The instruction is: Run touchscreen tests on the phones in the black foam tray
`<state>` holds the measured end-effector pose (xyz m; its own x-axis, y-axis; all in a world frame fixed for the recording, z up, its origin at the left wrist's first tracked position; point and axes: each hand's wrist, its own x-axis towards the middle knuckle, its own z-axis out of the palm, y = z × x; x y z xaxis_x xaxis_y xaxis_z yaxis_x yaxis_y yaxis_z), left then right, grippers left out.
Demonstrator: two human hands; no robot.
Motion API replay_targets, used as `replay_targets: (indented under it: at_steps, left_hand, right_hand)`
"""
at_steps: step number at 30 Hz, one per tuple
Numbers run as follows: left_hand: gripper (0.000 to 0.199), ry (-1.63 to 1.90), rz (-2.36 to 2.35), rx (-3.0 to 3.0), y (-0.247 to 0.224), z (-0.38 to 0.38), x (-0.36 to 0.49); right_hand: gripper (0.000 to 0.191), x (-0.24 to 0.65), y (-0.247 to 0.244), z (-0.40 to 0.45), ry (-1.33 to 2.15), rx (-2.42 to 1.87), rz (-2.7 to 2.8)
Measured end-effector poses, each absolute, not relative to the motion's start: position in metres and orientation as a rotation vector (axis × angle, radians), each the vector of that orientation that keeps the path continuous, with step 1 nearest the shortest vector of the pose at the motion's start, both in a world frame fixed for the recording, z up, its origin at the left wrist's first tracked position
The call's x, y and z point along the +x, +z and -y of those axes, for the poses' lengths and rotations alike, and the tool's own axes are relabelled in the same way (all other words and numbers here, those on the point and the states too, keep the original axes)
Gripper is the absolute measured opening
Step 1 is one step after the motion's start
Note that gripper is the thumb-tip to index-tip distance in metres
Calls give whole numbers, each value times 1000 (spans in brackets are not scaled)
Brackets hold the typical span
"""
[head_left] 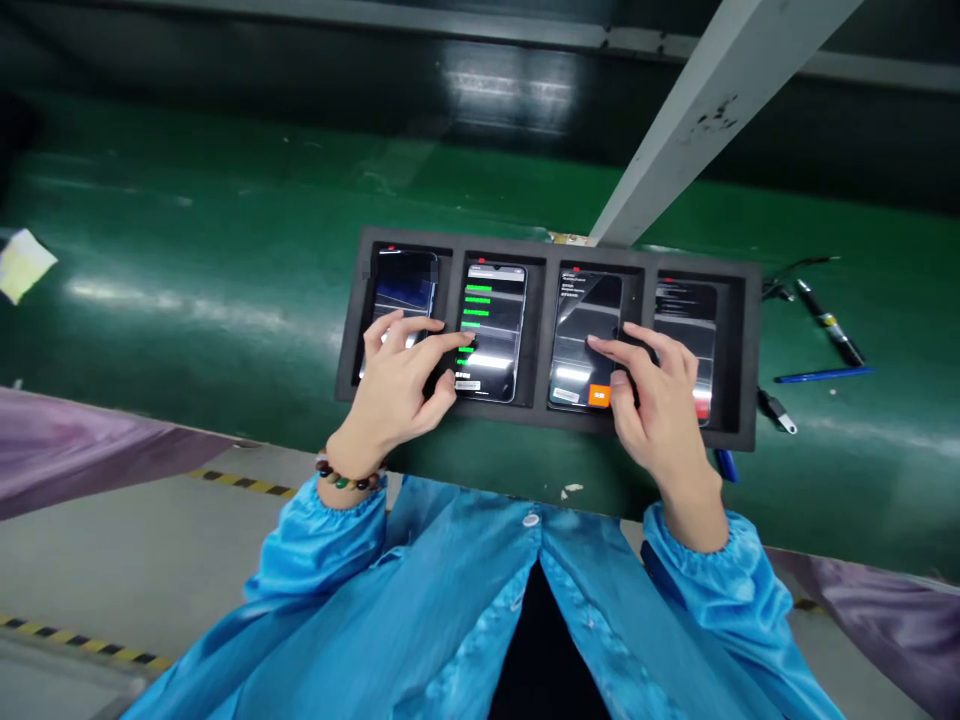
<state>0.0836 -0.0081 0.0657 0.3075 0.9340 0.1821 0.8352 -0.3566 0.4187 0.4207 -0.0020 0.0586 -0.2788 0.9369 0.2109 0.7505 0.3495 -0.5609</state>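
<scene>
A dark foam tray (544, 335) lies on the green table, a smartphone in each of its compartments. My left hand (401, 385) is open over the two left compartments, its index finger at the screen of a phone with green text lines (499, 340). Partly under its other fingers is the leftmost phone (405, 280), its screen dark. My right hand (656, 395) is also open, index finger extended over a phone with an orange button (581, 310). The rightmost phone (694, 310), with red at its lower edge, is partly covered by that hand.
Right of the tray lie a black marker (829, 320), a blue pen (825, 376), a small black-and-white USB-like piece (777, 410) and a thin cable. A grey post (697, 130) rises behind the tray. Yellowish paper (26, 265) lies at the far left of the green table (187, 240).
</scene>
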Motion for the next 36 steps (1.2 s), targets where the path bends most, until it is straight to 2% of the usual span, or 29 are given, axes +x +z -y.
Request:
replay_targets:
  at_steps: [6,14,19,24,29,36]
  left_hand:
    - [49,609,-1598,2347,64,8,83]
    - [36,660,-1488,2417,60,15,73]
    - [36,771,-1629,2342,57,14,75]
    - [28,947,-1729,2275,55,10,79]
    - [27,973,-1693,2305,55,8,78]
    - [29,1001,-1632,2293,52,4,72]
  right_hand:
    - [45,423,56,2,497,-1463,2104]
    - [42,420,58,3,479,-1447,2066]
    - [37,455,64,12,341,-1516,1743]
    - [38,501,48,14,287,-1671,1525]
    - [40,506,36,10,354,-1658,1520]
    - [37,501,44,14,352,-1590,1672]
